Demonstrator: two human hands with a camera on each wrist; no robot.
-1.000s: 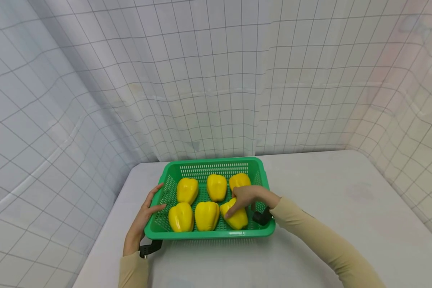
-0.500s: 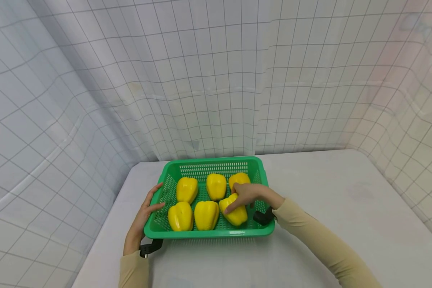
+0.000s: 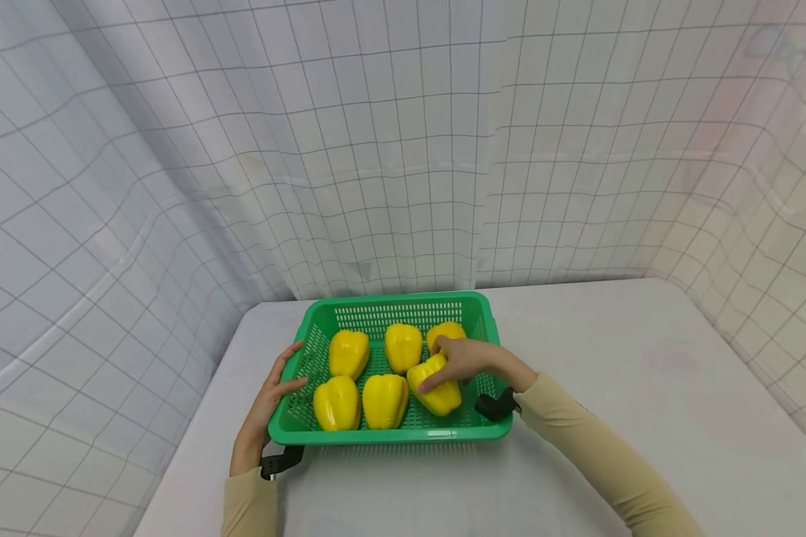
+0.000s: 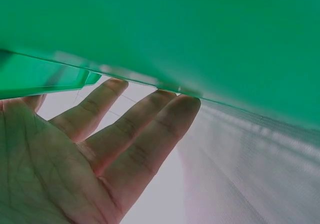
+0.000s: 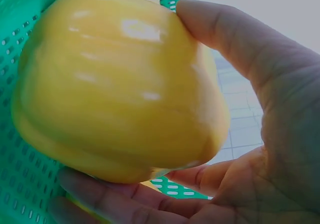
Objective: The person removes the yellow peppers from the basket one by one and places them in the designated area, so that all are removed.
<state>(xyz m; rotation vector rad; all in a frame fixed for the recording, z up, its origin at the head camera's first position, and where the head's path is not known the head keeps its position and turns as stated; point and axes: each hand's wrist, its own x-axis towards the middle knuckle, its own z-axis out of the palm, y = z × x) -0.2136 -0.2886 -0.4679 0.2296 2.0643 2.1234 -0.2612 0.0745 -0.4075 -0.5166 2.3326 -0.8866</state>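
Observation:
My right hand grips a yellow bell pepper at the front right inside the green basket. In the right wrist view, the thumb presses the top side of this pepper and the fingers curl under it. My left hand rests at the left rim of the basket, its thumb lying over the edge. Seen from the left wrist, the fingers are nearly straight, fingertips right at the underside of the green rim. Part of the back right bell pepper is hidden behind my right hand.
Beside the held one sit two front peppers, a middle one and a left one. Behind them are a back left pepper and a back middle one. The basket stands on a white table, with gridded white curtains around it.
My right hand has raised the front right bell pepper slightly and tilted it, moving it a little away from the basket's front wall. The left hand has stayed at the rim.

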